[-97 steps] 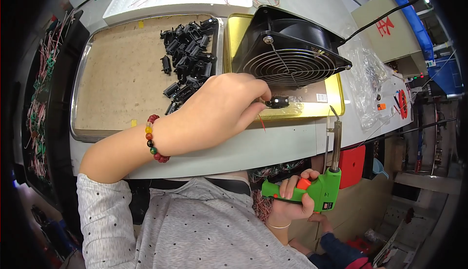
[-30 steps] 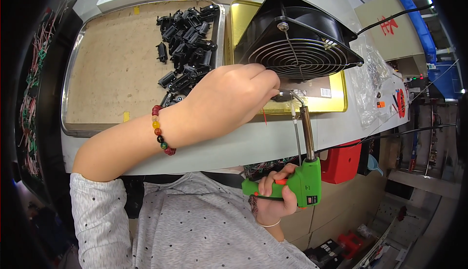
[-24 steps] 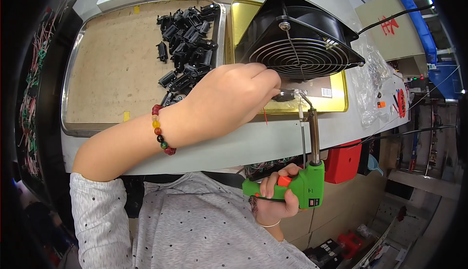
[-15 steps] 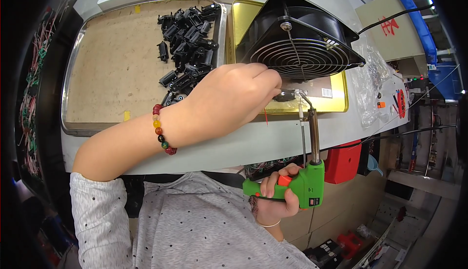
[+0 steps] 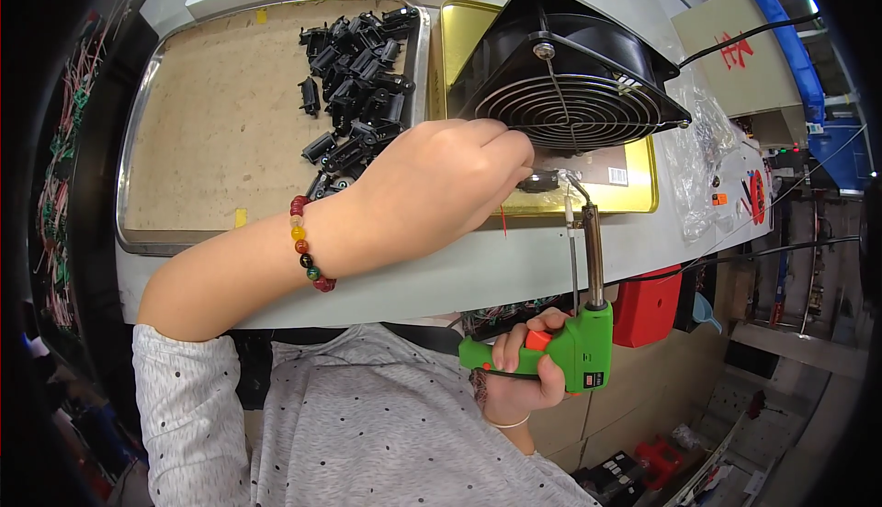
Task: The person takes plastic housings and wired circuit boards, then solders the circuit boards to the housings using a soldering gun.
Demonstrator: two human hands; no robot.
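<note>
The right hand [image 5: 522, 380], clasping the soldering gun [image 5: 591, 346], has brought its bent tip [image 5: 579, 185] to the black plastic part [image 5: 540, 181] in front of the axial fan [image 5: 574, 107], suggesting soldering, though what the left hand [image 5: 441, 185] pinches is hidden.

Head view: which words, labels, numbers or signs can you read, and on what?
Beige box: large red handwritten mark, plain to see but not copied here.
Green soldering gun: dark label, its print too small to read.
Gold tray: white label inside, too small to read.
</note>
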